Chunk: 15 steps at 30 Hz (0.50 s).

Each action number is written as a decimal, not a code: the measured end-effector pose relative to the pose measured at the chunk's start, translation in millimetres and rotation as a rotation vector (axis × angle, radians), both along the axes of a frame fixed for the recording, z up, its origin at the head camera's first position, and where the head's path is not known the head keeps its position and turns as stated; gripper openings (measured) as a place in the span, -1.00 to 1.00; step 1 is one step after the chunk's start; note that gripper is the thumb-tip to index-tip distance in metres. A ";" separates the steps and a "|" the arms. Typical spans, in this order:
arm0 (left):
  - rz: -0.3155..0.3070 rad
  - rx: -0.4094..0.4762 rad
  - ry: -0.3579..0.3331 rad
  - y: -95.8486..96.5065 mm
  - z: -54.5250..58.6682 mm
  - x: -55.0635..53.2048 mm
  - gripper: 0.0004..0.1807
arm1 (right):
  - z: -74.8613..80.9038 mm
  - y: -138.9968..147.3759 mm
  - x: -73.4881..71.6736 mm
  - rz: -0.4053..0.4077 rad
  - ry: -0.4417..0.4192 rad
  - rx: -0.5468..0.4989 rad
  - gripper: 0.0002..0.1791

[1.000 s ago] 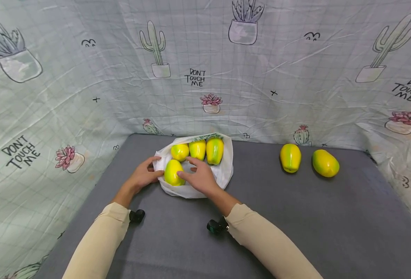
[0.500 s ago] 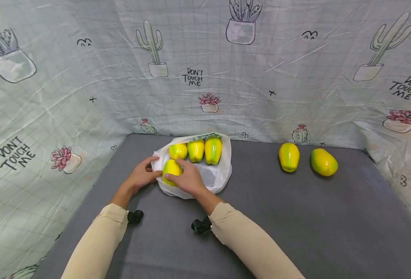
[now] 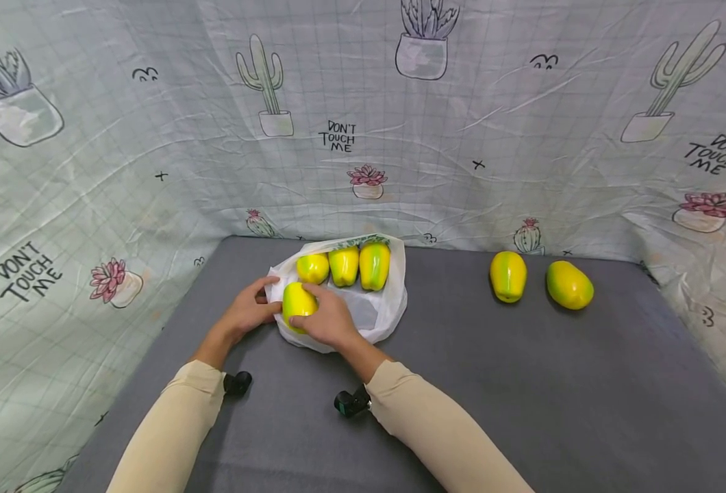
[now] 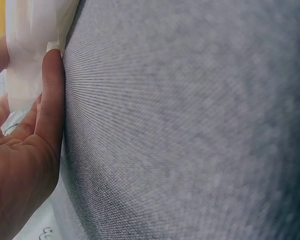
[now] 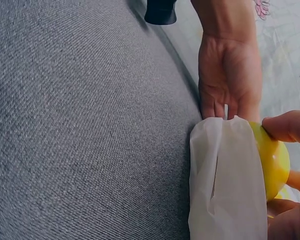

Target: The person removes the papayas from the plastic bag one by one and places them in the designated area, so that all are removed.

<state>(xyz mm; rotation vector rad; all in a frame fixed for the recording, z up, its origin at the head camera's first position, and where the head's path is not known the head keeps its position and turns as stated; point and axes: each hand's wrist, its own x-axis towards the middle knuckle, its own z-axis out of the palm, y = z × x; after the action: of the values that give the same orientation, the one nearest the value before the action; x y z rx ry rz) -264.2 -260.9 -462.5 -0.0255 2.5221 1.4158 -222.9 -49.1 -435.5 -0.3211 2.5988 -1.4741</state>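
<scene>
A white plastic bag (image 3: 394, 301) lies with its mouth spread on the grey table. My left hand (image 3: 247, 312) holds its left rim; in the left wrist view, fingers (image 4: 52, 95) lie along the bag's outer side (image 4: 32, 50). Inside the bag's left front, my right hand (image 3: 329, 318) grips a yellow-green papaya (image 3: 298, 301), thumb on the near side. The right wrist view shows this papaya (image 5: 272, 157) above the bag's rim, partly covered by the plastic. Farther back in the bag sit three more papayas, among them a right one (image 3: 374, 266).
To the right on the table (image 3: 492, 397) lie two papayas, one upright-looking (image 3: 508, 276) and one tilted (image 3: 569, 285). A printed cloth (image 3: 449, 137) hangs behind and at both sides. Black wrist cameras, such as the right one (image 3: 351, 402), sit under the forearms.
My right hand has moved left, closed its fingers round the front papaya and shifted it slightly left. The left hand keeps its place at the bag's rim.
</scene>
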 end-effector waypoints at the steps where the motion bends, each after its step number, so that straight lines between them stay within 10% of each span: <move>1: -0.001 -0.002 0.002 0.1 -0.1 0.0 -0.20 | -0.2 0.4 -0.2 -0.005 -0.004 -0.007 -0.21; 15: -0.017 0.008 0.028 1.5 -0.5 0.1 -0.21 | 14.3 16.6 -2.4 -0.047 -0.034 -0.093 -0.20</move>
<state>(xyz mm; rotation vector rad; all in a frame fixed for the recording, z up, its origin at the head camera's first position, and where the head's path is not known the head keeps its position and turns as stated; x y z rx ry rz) -264.1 -259.4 -462.9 0.0169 2.5329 1.4287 -225.3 -32.5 -421.2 -0.2444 2.5337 -1.6045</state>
